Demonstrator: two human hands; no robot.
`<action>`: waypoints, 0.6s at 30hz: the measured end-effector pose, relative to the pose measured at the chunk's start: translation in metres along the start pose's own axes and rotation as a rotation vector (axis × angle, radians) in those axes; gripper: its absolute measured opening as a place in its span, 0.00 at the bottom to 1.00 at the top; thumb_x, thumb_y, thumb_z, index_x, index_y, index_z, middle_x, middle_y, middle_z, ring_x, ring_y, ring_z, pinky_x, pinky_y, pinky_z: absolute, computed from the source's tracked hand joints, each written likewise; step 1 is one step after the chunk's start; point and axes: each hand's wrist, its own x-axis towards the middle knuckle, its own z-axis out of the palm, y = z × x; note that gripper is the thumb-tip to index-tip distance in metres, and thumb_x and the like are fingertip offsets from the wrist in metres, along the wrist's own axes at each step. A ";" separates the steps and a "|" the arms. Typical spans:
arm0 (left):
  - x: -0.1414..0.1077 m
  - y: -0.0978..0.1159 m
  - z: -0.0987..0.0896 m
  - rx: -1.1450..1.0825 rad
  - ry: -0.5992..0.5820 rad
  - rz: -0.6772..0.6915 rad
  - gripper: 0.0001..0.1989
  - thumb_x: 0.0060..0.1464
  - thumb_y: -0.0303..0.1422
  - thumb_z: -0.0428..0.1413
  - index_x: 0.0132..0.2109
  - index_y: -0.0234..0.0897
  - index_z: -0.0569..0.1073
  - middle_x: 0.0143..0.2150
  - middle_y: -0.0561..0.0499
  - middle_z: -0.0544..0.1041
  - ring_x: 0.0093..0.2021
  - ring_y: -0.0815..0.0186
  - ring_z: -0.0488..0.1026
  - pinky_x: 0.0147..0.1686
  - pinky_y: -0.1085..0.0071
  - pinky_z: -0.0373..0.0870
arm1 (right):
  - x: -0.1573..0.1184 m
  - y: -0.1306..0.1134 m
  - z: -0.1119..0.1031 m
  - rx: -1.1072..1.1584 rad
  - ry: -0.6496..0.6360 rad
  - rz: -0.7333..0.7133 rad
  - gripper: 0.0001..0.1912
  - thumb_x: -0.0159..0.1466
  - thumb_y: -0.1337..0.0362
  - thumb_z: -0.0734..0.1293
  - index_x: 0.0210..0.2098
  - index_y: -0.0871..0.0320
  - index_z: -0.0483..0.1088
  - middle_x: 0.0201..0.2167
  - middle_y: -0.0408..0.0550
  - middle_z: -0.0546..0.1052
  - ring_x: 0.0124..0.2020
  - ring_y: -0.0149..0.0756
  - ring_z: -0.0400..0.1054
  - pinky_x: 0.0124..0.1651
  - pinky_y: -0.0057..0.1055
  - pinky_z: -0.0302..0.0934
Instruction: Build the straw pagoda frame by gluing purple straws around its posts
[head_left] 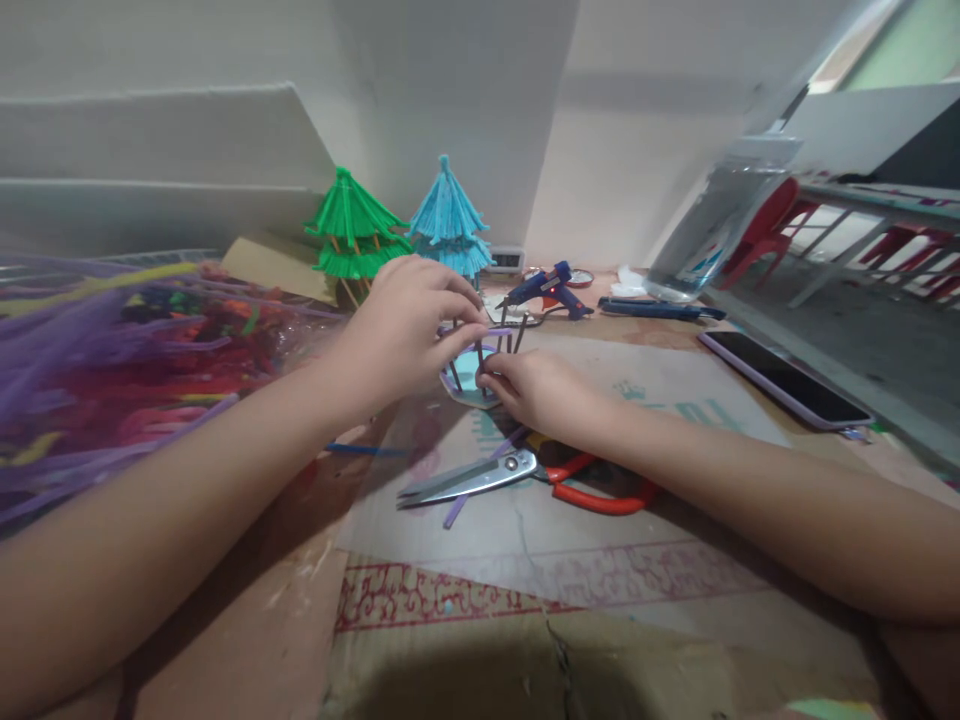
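A small model with a pale blue base (474, 395) and several upright brown sticks (520, 335) stands at the middle of the table, between my hands. My left hand (420, 320) reaches over it from the left, thumb and forefinger pinched on a purple pipe cleaner (499, 332) near the stick tops. From the right, my right hand (536, 388) pinches one brown stick low down, close to the base. Scissors with red handles (600, 497) lie in front, blades pointing left, over a purple strip (455, 510).
Behind stand a green tiered model (356, 225) and a light blue one (446, 210). A blue glue gun (551, 285), a dark blue cutter (660, 308), a phone (787, 380) and a large clear bottle (712, 220) lie to the right. Colourful pipe cleaners (135, 360) are heaped at left.
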 end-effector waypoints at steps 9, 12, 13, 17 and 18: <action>0.002 -0.007 -0.010 -0.057 0.014 -0.063 0.15 0.64 0.41 0.52 0.43 0.40 0.81 0.50 0.46 0.81 0.54 0.54 0.75 0.57 0.54 0.66 | -0.003 0.007 0.006 0.078 0.040 -0.010 0.14 0.72 0.61 0.61 0.38 0.61 0.77 0.27 0.48 0.77 0.25 0.31 0.60 0.31 0.28 0.46; 0.002 -0.014 -0.015 -0.033 -0.036 -0.075 0.17 0.64 0.43 0.52 0.42 0.40 0.82 0.51 0.44 0.81 0.54 0.52 0.74 0.57 0.52 0.67 | -0.004 0.009 0.006 0.114 0.031 0.007 0.15 0.72 0.61 0.61 0.38 0.60 0.77 0.27 0.47 0.78 0.25 0.30 0.61 0.31 0.28 0.47; 0.002 -0.015 -0.016 -0.033 -0.055 -0.071 0.17 0.64 0.44 0.52 0.42 0.40 0.82 0.51 0.44 0.80 0.54 0.52 0.75 0.56 0.52 0.68 | -0.004 0.010 0.005 0.126 0.029 0.008 0.15 0.72 0.61 0.61 0.38 0.60 0.77 0.27 0.48 0.78 0.25 0.30 0.63 0.32 0.28 0.48; 0.001 -0.013 -0.015 -0.037 -0.077 -0.037 0.17 0.64 0.43 0.52 0.41 0.40 0.82 0.51 0.44 0.80 0.53 0.53 0.75 0.55 0.53 0.68 | -0.008 0.011 0.000 0.176 0.038 -0.007 0.15 0.72 0.60 0.61 0.40 0.59 0.78 0.31 0.49 0.81 0.28 0.32 0.67 0.33 0.28 0.50; 0.001 -0.011 -0.015 -0.040 -0.071 -0.030 0.16 0.64 0.43 0.52 0.41 0.41 0.82 0.51 0.45 0.80 0.53 0.53 0.75 0.56 0.53 0.68 | -0.010 0.011 -0.001 0.184 0.040 -0.010 0.15 0.72 0.60 0.61 0.40 0.59 0.78 0.31 0.49 0.81 0.28 0.31 0.66 0.33 0.28 0.50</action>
